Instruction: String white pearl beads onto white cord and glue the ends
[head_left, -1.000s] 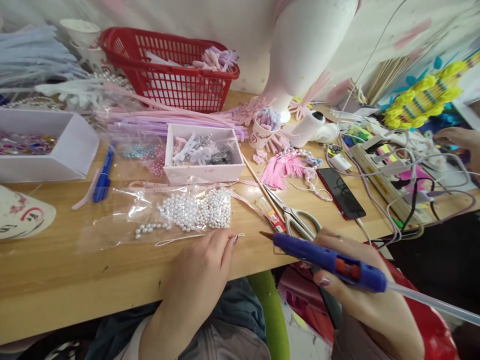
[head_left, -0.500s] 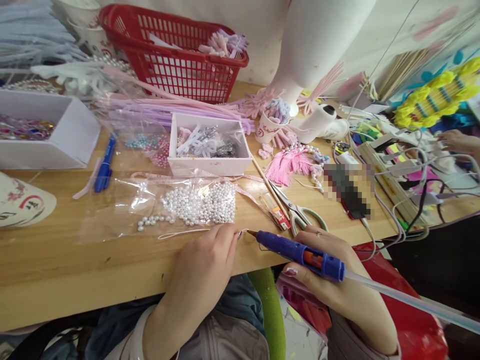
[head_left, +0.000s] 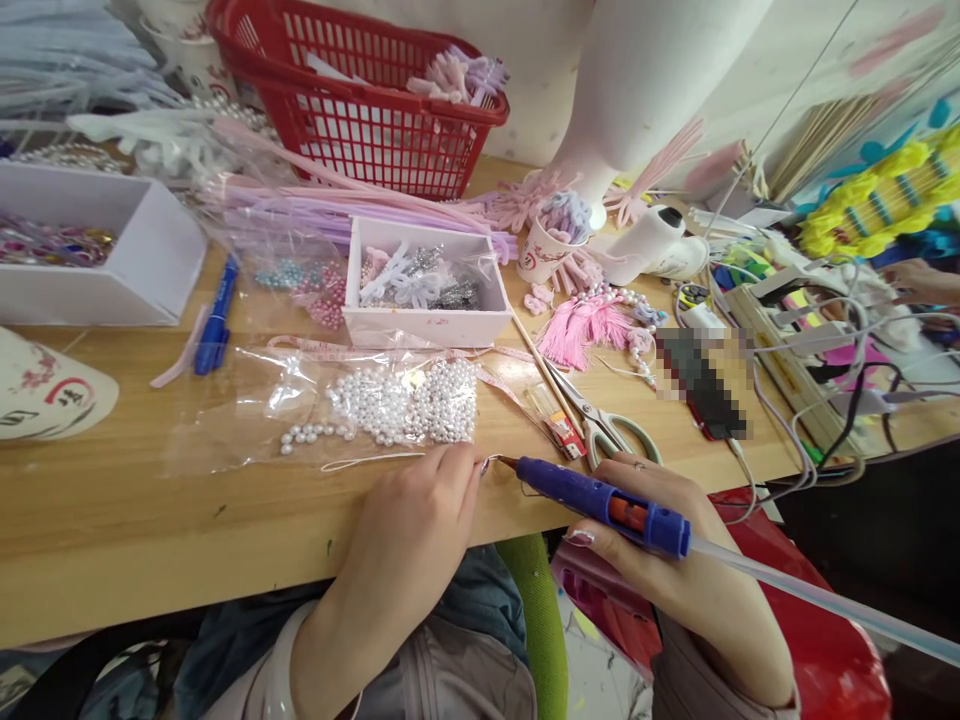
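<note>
Our right hand (head_left: 660, 550) grips the glue gun (head_left: 600, 500), its tip now nearer the cord (head_left: 375, 462) our left hand (head_left: 420, 520) pinches.

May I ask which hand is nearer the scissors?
Right. The right hand, holding the glue gun, sits just below the scissors; the left hand is farther left.

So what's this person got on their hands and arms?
No gloves. The right hand has a thin ring on one finger and glossy pale pink nail polish. The left hand shows one darker, shiny nail. The left sleeve is pale pinkish white. The right sleeve is a duller mauve.
</note>
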